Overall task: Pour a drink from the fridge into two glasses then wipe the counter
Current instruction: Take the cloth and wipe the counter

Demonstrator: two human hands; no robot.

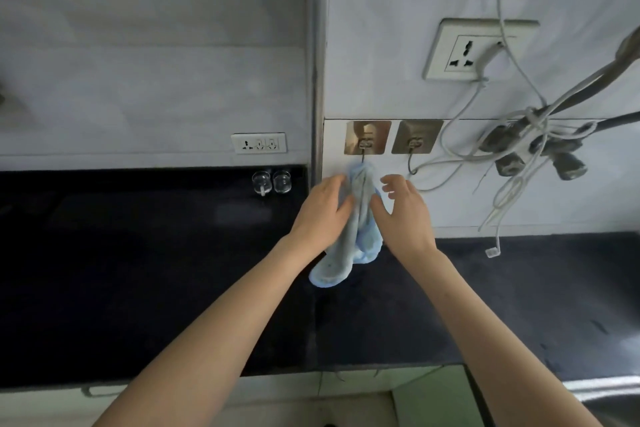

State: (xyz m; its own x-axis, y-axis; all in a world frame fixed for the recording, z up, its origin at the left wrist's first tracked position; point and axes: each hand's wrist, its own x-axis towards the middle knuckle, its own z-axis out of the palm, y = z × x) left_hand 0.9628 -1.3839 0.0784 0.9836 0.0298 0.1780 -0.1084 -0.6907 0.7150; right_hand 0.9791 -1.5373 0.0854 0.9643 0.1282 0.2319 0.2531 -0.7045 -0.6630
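Note:
A light blue cloth [356, 236] hangs from a metal wall hook [366, 144] above the dark counter [173, 270]. My left hand [323, 215] presses against the cloth's left side, thumb touching the fabric. On the cloth's right side is my right hand [403, 210], fingers spread, thumb against the fabric. Two small clear glasses [272, 182] stand side by side at the back of the counter, left of the cloth. Whether they hold any drink I cannot tell.
A second, bare hook [415, 142] sits right of the cloth. A tangle of white cables and dark plugs [530, 149] hangs at right below a wall socket [474, 52]. A socket strip [259, 143] is above the glasses. A vertical pipe [317, 62] runs up the wall.

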